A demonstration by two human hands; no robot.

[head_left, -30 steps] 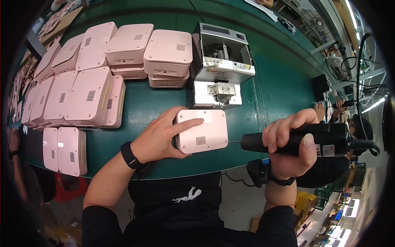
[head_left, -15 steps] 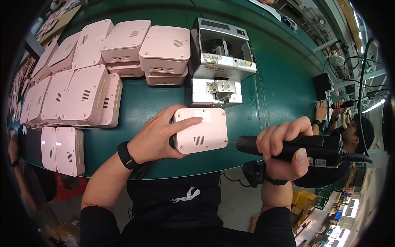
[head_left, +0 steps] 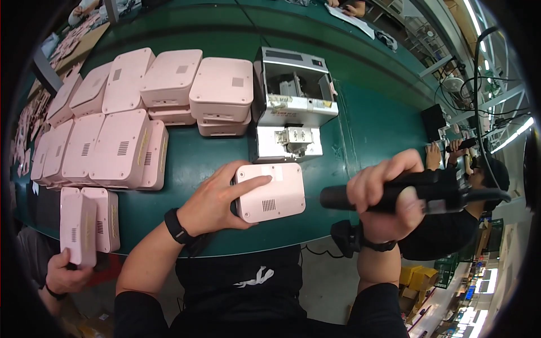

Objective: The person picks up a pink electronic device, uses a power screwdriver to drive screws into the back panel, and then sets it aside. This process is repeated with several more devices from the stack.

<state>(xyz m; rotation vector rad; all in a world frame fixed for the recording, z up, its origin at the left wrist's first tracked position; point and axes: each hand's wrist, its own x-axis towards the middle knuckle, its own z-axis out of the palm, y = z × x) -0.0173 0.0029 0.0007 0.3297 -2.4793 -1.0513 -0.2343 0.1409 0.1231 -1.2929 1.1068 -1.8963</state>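
Observation:
On the green table in front of me lies a pale pink plastic box [head_left: 288,198], with a vent grille, a white label and screw holes at its corners. My left hand [head_left: 209,196] is closed around its left side, the index finger lying across the label. To the right, my right hand [head_left: 389,205] grips a black electric screwdriver [head_left: 333,198] held level, its nose toward the box. A gap separates tool and box, and the bit is too blurred to make out. Just beyond the box stands a silver and black screw feeder [head_left: 293,143].
Several pink boxes [head_left: 121,147] are stacked on the left. At the lower left, another person's hand [head_left: 67,275] holds a pink box [head_left: 79,225] against another one. A black cord [head_left: 490,195] runs from the screwdriver. A co-worker [head_left: 479,186] sits on the right.
The screwdriver has drawn back from the box's right corner, where its bit pointed before. Another person's hand has come in at the lower left and tilted a pink box. The whole view has shifted slightly.

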